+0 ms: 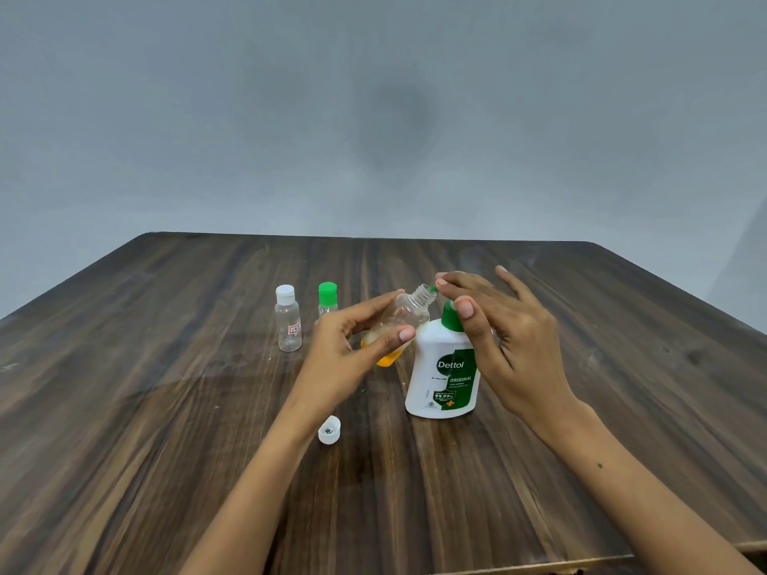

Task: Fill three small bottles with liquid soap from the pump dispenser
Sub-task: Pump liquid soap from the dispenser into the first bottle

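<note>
Clear bottle (404, 321) between left fingers (404, 334)

I see a dark wood-grain counter (166, 408) with a faint sheen. The uncapped bottle (409, 313) is clear glossy plastic, the Dettol dispenser (431, 367) smooth opaque white plastic, and the loose cap (330, 430) white plastic.

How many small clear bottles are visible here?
3: white-capped clear plastic bottle far left, green-capped clear bottle beside it, uncapped clear bottle held tilted in left hand.

Tilted open bottle (400, 321) (orange soap inside) at upright white dispenser (444, 375) nozzle.
</note>
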Demonstrator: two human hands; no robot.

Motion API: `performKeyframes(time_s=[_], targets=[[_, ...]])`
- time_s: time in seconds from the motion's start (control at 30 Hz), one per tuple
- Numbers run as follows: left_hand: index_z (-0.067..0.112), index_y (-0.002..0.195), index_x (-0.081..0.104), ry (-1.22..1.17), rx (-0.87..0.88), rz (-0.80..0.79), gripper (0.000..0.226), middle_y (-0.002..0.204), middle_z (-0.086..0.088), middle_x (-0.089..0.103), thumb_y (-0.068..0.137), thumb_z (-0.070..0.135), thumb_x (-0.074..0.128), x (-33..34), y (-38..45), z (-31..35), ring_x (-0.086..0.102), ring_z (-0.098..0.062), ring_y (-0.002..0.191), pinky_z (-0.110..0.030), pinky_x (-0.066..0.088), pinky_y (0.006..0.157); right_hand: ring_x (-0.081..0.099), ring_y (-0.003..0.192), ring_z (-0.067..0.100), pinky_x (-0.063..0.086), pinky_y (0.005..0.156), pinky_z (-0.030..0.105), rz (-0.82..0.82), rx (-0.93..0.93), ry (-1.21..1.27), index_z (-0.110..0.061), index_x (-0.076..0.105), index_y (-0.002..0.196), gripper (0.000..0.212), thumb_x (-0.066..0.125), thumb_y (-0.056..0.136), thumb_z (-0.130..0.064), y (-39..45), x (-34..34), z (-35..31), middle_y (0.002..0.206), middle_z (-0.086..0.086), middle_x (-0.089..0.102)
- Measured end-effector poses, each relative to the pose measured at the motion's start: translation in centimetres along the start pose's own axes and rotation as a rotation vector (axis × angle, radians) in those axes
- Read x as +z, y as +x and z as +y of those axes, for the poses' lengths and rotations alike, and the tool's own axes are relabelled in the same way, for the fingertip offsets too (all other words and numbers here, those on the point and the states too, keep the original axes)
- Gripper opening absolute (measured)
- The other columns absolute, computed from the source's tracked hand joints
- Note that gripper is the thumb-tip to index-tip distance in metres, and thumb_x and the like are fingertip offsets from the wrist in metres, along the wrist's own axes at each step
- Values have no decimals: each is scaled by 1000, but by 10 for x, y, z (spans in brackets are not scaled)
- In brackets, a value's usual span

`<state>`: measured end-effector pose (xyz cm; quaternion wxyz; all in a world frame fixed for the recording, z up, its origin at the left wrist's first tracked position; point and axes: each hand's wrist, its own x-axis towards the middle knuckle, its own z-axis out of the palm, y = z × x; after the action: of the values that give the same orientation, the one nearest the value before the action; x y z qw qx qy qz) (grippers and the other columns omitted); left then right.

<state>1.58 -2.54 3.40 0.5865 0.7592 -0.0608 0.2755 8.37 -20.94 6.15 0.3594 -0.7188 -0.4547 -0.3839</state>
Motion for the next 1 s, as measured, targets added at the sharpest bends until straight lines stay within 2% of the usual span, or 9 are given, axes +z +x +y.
performKeyframes(time_s=[0.13,0.27,0.4,0.63,0.73,0.9,1.0], targets=[[25,123,64,-3,-1,2,54,121,8,69,74,44,79,1,0,2,63,-6,115,-30,49,101,60,119,15,37,109,50,-12,1,0,-10,69,117,59,26,104,-48,0,-1,0,123,2,67],[27,121,64,-17,14,-2,47,119,7,70,75,34,74,1,-1,3,64,-4,113,-26,50,100,58,122,14,35,110,49,-19,2,-17,-11,68,118,59,25,104,-49,3,-1,0,124,2,66],[24,123,64,-10,22,-7,50,121,5,69,75,34,73,1,-1,3,63,-5,114,-26,50,99,61,117,13,38,108,49,0,11,13,-11,70,114,57,27,104,-46,-1,0,0,120,0,68],[31,118,64,-26,36,-4,44,118,9,70,76,30,73,1,-1,4,64,-3,113,-20,49,96,60,119,14,39,107,49,0,24,16,-11,69,117,59,24,104,-47,-2,1,0,123,1,67],[30,119,63,-25,34,-7,45,118,9,70,76,31,73,1,-1,4,64,-4,113,-20,49,96,61,116,14,41,105,48,11,35,20,-11,70,114,59,25,104,-47,-3,2,-1,121,0,68],[26,121,64,-15,32,-2,46,117,8,71,75,31,73,0,-1,4,64,-3,112,-20,49,96,55,124,11,37,109,44,-15,15,-26,-10,67,122,61,24,103,-50,-2,2,-3,131,-1,62],[25,121,65,-10,27,-5,47,117,9,71,76,32,75,0,-1,4,64,-4,113,-24,50,98,57,122,12,40,107,44,10,25,-9,-10,68,119,58,27,104,-48,-5,4,-3,127,-1,64]])
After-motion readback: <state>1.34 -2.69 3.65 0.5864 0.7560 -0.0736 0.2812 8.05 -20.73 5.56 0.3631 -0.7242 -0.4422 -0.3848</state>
